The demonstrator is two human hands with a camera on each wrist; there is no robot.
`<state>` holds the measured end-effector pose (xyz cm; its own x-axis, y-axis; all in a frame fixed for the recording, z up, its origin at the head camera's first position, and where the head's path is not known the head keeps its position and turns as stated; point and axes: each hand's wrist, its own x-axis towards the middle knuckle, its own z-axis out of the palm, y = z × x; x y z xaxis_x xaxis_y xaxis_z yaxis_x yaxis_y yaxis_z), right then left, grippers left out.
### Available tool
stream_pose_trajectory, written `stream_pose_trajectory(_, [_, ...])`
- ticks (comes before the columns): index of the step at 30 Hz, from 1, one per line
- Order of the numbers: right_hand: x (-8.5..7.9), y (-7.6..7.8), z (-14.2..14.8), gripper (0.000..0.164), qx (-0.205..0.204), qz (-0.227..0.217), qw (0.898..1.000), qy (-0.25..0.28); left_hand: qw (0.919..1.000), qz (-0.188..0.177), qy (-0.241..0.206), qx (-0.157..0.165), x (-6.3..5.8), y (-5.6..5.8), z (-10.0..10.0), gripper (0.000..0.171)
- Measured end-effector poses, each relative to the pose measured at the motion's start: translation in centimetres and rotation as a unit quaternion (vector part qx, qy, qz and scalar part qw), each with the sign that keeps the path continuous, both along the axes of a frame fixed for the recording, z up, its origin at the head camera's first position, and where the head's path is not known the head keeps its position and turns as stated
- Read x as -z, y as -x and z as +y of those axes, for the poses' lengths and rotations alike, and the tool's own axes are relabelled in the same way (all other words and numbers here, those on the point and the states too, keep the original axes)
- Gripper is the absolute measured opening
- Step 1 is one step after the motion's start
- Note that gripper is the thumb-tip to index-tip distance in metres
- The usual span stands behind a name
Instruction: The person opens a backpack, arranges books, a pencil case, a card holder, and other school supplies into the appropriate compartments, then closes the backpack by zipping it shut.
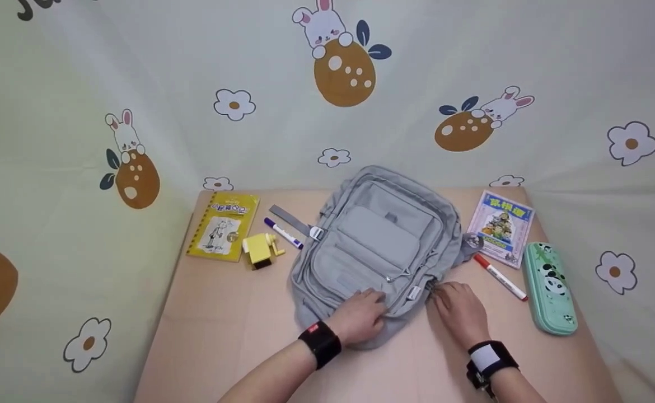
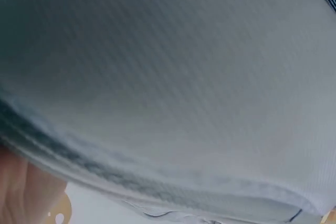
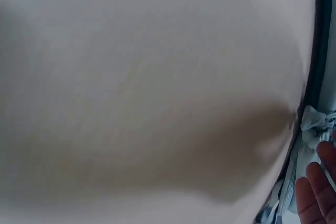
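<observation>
A grey backpack [image 1: 386, 232] lies tilted on the table, its front pockets facing up. My left hand [image 1: 359, 316] rests on its lower front, fingers bent a little over the pocket. Close up, grey cloth and a curved seam of the backpack [image 2: 173, 93] fill most of the left wrist view, with part of my left hand [image 2: 26, 192] at the lower left corner. At the bag's lower right side, my right hand [image 1: 463, 310] pinches the edge beside a small white tag [image 1: 413, 293]. In the right wrist view, fingers [image 3: 317, 187] show next to bunched fabric; the thumb is hidden.
Left of the bag lie a yellow spiral notebook [image 1: 224, 226], a yellow crank sharpener [image 1: 260, 250] and a purple-capped marker [image 1: 284, 233]. On the right are a pink-and-blue book [image 1: 501, 228], a red marker [image 1: 501, 277] and a green panda pencil case [image 1: 551, 288]. A patterned curtain [image 1: 271, 145] stands behind the table.
</observation>
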<state>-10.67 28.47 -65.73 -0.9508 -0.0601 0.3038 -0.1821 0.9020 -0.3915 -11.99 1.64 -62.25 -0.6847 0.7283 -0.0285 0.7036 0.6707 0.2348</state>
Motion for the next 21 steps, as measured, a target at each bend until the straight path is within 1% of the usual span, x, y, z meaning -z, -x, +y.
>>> stream_pose_trajectory(3, [0.1,0.5,-0.6,0.018,0.017,-0.015,1.0,0.014,0.9999,0.013,0.009,0.002,-0.1,0.0,0.2,0.023])
stream_pose_trajectory(6, [0.1,0.8,-1.3,0.016,0.033,-0.013,0.999,0.021,0.9992,0.026,0.023,-0.02,-0.3,-0.2,0.7,0.026])
stream_pose_trajectory(8, [0.2,0.9,-1.6,0.014,0.043,-0.011,0.999,0.019,0.9979,0.034,0.032,-0.045,-0.5,-0.4,1.5,0.038])
stream_pose_trajectory(10, [0.2,0.9,-1.9,0.013,0.05,-0.014,0.998,0.024,0.9953,0.05,0.037,-0.074,-0.7,-0.6,2.3,0.053])
stream_pose_trajectory(11, [0.3,0.9,-2.0,0.013,0.054,-0.016,0.998,0.027,0.9937,0.062,0.041,-0.083,-0.7,-0.7,2.8,0.059])
stream_pose_trajectory(13, [0.4,1.0,-2.3,0.012,0.062,-0.021,0.997,0.037,0.9906,0.089,0.042,-0.094,-0.7,-0.7,3.8,0.066])
stream_pose_trajectory(16, [0.4,1.1,-2.6,0.011,0.073,-0.02,0.996,0.052,0.987,0.122,0.043,-0.096,-0.7,-0.7,5.0,0.066])
stream_pose_trajectory(18, [0.3,1.2,-2.8,0.01,0.08,-0.017,0.995,0.058,0.9865,0.125,0.042,-0.097,-0.5,-0.6,5.6,0.061])
stream_pose_trajectory(21, [0.2,1.3,-3.0,0.011,0.086,-0.02,0.994,0.057,0.9863,0.12,0.045,-0.104,-0.4,-0.7,6.2,0.051])
